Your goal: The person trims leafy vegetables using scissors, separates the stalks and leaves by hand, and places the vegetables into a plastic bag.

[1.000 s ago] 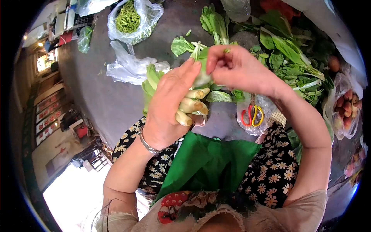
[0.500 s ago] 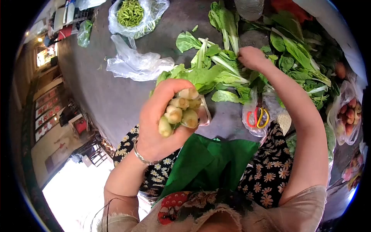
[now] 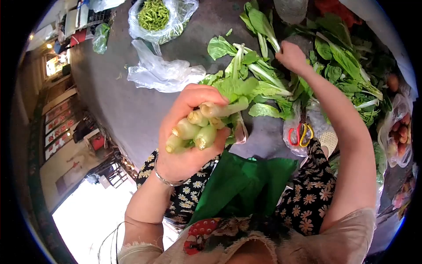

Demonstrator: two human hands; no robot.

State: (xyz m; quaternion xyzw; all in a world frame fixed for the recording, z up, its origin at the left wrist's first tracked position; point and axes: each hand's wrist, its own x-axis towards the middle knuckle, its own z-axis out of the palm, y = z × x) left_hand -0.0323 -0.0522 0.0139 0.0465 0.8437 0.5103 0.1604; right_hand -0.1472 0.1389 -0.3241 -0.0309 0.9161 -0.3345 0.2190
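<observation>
My left hand (image 3: 178,114) is closed around a bunch of leafy greens (image 3: 193,127). Their pale cut stem ends face me, and one stalk sticks out to the right above the others. Farther off, my right hand (image 3: 292,57) pinches the base of a single leafy green stalk (image 3: 265,26), its leaf pointing away to the upper left. Between the two hands lies a loose pile of leafy greens (image 3: 263,81) on the dark surface. The fingertips of my right hand are partly hidden.
Scissors (image 3: 301,134) with red and yellow handles lie on a plastic bag near my lap. A crumpled clear bag (image 3: 165,72) is at left, below a bag of green pods (image 3: 154,15). More greens (image 3: 338,53) and a bag of reddish vegetables (image 3: 399,132) are at right.
My right hand has shifted slightly up and right, and the stalk in it has separated from the one beside it. The bunch in my left hand has tilted, with one stalk now angled out.
</observation>
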